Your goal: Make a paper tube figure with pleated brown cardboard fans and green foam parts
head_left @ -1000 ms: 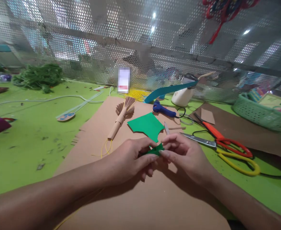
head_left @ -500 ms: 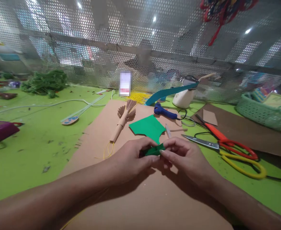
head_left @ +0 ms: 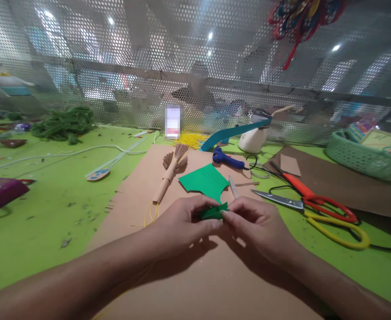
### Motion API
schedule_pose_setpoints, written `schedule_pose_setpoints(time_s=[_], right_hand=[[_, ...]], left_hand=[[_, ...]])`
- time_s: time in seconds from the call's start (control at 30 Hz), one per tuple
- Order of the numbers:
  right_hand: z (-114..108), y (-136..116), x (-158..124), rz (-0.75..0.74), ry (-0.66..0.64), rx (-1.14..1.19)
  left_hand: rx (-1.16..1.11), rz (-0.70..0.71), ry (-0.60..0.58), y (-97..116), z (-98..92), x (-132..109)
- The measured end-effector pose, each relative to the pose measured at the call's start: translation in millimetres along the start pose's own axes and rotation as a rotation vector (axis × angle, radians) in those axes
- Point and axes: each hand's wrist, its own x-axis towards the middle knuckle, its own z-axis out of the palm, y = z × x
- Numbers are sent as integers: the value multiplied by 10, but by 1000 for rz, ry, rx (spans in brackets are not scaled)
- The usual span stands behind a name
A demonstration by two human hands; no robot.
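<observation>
A small folded piece of green paper (head_left: 212,213) is pinched between both hands, above a large brown paper sheet (head_left: 211,280). My left hand (head_left: 182,224) is closed on its left side, fingers behind and thumb in front. My right hand (head_left: 260,222) grips its right end with thumb and fingertips. Just beyond lies a larger cut piece of green paper (head_left: 204,181), flat on the sheet. To its left rests a rolled brown paper figure (head_left: 166,180) with fanned pleats and a yellow cord loop.
On the right lie scissors (head_left: 310,202) with red and yellow handles, near a green basket (head_left: 358,155). A blue-handled tool (head_left: 228,159) and a white container (head_left: 252,140) stand behind. Green cords (head_left: 65,124) and a purple tool (head_left: 5,193) are at left.
The view has tilted slightly, so everything sits a little lower in it. Both hands keep hold of the small green paper, with only slight finger movement.
</observation>
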Motion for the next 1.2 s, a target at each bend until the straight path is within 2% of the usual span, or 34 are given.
schedule_pose_setpoints(time_s=[0.5, 0.93, 1.2], right_hand=[[37, 1, 6, 4, 7, -84], [54, 6, 17, -4, 25, -134], [44, -10, -6, -19, -2, -182]], left_hand=[[209, 21, 17, -103, 54, 6], [106, -28, 28, -74, 71, 28], [-144, -69, 29, -223, 63, 80]])
